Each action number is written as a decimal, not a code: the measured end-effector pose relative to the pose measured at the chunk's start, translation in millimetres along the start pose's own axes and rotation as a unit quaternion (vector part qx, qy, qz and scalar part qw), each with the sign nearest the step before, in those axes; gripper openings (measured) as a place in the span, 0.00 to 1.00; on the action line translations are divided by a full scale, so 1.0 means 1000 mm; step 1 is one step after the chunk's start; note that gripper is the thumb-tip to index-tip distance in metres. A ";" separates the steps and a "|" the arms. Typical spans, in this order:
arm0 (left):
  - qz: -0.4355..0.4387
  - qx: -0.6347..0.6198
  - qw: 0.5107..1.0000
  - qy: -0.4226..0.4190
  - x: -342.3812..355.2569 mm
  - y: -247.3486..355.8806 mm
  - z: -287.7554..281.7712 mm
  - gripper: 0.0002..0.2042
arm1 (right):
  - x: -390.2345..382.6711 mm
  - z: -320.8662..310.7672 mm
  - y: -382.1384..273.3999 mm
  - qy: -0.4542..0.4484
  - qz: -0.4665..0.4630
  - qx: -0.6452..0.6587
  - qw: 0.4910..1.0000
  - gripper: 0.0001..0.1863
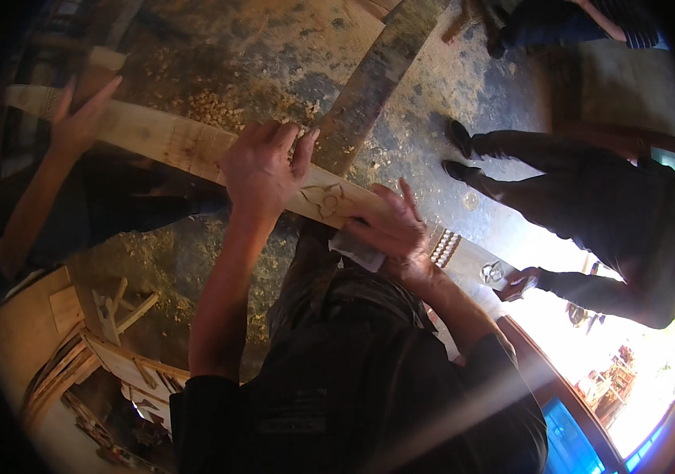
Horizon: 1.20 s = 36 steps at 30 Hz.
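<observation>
A long pale wooden board (215,144) crosses in front of me, slanting from the upper left down to the right. A four-petalled flower is carved between my hands, with rows of small beads and another round carving farther right. My left hand (262,162) is closed over the board left of the flower, its fingers over the far edge. Right of the flower, my right hand (391,225) grips the board, with fingers reaching across to the far edge. Just below that hand is a whitish flat piece (356,251); whether it is held I cannot tell.
A person's hand (81,122) is at the board's left end, and another person's hand (518,284) holds the right end. A dark beam (385,67) lies beyond on the floor among wood shavings (223,107). Wooden pieces (61,371) lean at lower left.
</observation>
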<state>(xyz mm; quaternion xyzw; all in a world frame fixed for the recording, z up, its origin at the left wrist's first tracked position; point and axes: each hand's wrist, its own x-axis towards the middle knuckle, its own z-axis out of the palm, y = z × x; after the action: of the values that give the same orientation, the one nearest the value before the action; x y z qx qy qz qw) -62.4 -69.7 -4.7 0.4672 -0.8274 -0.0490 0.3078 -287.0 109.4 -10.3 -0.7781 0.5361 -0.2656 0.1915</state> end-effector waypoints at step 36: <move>0.007 0.007 1.000 -0.010 0.000 0.002 -0.002 0.12 | 0.000 0.002 -0.006 -0.010 -0.023 -0.042 0.999 0.31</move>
<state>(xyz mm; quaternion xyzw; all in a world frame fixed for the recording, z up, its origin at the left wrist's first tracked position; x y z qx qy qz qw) -62.6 -68.4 -2.6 0.4631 -0.8339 -0.0463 0.2966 -281.3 111.4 -8.3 -0.8000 0.5271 -0.2394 0.1574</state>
